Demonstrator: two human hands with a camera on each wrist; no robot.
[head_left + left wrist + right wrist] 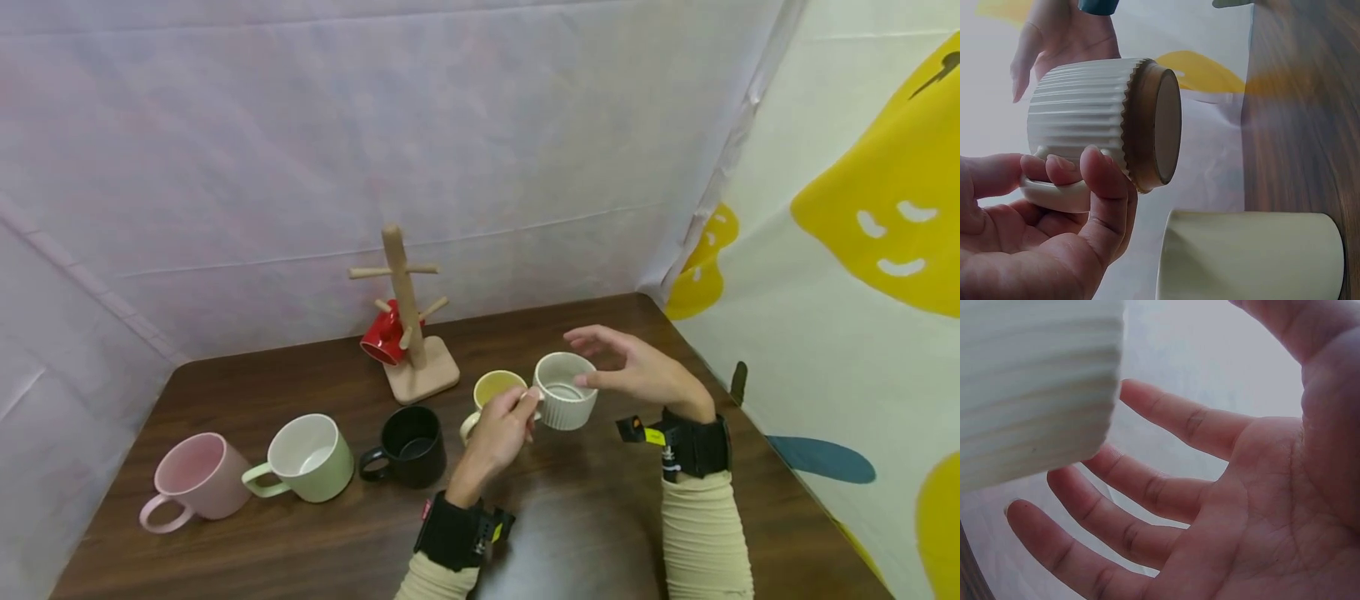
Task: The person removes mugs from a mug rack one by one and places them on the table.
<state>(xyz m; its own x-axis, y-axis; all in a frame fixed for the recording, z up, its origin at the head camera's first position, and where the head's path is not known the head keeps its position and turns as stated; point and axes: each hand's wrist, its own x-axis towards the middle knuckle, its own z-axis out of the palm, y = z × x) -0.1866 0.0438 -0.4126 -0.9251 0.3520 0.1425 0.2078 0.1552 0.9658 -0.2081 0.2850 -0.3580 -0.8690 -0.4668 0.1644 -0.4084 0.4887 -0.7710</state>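
My left hand (501, 432) grips the handle of a white ribbed mug (567, 402). In the left wrist view the ribbed mug (1085, 115) is lifted off the table, its unglazed brown base showing, and the fingers of my left hand (1066, 231) curl through the handle. My right hand (637, 368) is at the mug's right side, fingers spread and slightly bent. In the right wrist view the fingers of the right hand (1210, 506) reach near the mug's wall (1035, 387); whether they touch is unclear. A yellow mug (498, 385) stands just behind my left hand, partly hidden by it.
A wooden mug rack (405, 292) stands at the back with a red mug (385, 336) hanging on a low peg. Left along the dark table (300, 550) stand a black mug (412, 447), a light green mug (311, 458) and a pink mug (202, 475). Fabric curtains (525, 150) surround the table.
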